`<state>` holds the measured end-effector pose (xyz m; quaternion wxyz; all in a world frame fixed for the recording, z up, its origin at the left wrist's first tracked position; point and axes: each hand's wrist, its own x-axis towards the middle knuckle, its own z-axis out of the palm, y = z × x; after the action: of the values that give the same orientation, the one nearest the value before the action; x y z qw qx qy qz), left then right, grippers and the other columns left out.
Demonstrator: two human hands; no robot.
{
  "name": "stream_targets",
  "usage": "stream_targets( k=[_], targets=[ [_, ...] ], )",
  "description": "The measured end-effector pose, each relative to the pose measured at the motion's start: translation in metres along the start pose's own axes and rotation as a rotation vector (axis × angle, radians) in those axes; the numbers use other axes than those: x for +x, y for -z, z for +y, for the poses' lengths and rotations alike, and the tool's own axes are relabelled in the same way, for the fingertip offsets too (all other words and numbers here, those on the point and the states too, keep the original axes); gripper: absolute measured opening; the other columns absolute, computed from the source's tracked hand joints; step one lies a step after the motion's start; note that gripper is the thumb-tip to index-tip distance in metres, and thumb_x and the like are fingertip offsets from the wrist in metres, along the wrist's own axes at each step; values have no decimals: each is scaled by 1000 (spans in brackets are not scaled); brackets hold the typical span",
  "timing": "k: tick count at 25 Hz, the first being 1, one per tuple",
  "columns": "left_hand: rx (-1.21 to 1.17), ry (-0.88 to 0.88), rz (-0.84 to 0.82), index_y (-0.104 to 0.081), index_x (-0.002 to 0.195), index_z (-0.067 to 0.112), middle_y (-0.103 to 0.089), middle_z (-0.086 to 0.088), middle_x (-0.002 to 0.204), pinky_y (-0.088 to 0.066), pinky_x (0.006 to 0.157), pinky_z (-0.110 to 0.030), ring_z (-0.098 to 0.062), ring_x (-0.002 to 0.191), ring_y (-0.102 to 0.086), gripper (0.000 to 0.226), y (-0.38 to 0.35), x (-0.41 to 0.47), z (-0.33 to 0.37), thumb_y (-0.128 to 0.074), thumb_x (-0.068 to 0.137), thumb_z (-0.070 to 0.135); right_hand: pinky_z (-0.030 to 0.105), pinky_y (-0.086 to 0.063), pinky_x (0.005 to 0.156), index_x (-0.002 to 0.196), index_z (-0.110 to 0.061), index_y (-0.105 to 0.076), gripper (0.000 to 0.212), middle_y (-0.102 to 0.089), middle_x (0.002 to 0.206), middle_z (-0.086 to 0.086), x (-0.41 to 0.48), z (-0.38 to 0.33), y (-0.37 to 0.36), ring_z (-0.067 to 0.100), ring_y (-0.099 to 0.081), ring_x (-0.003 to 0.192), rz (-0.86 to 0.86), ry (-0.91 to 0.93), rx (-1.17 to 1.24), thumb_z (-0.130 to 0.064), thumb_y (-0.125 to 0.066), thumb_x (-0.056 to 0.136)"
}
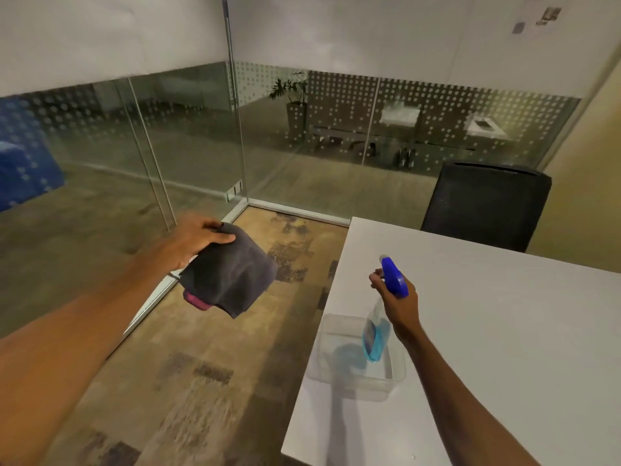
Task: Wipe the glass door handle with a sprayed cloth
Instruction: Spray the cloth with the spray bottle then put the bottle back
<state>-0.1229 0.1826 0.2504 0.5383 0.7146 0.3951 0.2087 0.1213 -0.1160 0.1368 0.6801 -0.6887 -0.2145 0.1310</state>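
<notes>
Left hand (pixel 198 238) gripped folded dark cloth (pixel 232 275), held in air over floor. Right hand (pixel 398 297) closed around spray bottle (pixel 386 297), above clear tub (pixel 356 358) on bench (pixel 504 331). Nozzle seemed pointed toward cloth, lying left of right hand, apart. Door handle not visible.
</notes>
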Motion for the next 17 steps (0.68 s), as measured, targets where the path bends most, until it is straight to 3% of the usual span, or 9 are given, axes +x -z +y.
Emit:
stream_targets(
  k=[3, 7, 11, 17],
  targets=[
    [-9, 20, 4, -68, 83, 15, -68, -1, 80, -46, 89, -34, -14, 79, -62, 18, -2, -2, -15, -78, 74, 2, 26, -54, 75, 118, -10, -57, 35, -66, 107, 13, -1, 15, 14, 26, -63, 95, 22, -36, 14, -18, -68, 86],
    [-25, 34, 20, -69, 79, 16, -71, -3, 79, -49, 87, -34, -18, 80, -65, 19, -5, -4, -28, -79, 72, 1, 23, -53, 71, 111, -20, -57, 28, -66, 99, 3, -7, 30, 25, 21, -63, 90, 23, -61, 48, -16, -69, 86],
    [-53, 77, 7, -69, 87, 12, -71, -8, 84, -50, 91, -36, -21, 83, -66, 21, -8, -7, -35, -77, 73, -1, 28, -55, 76, 114, -18, -58, 30, -67, 99, 3, -12, 45, 31, 20, -63, 92, 34, -81, 56, -16, -69, 86],
    [-37, 101, 15, -65, 108, -3, -68, -9, 86, -47, 98, -39, -23, 88, -63, 35, -15, -13, -39, -76, 75, -3, 24, -54, 71, 109, -22, -59, 26, -67, 96, 1, -9, 50, 32, 19, -63, 90, 41, -88, 82, -15, -69, 86]
  ],
)
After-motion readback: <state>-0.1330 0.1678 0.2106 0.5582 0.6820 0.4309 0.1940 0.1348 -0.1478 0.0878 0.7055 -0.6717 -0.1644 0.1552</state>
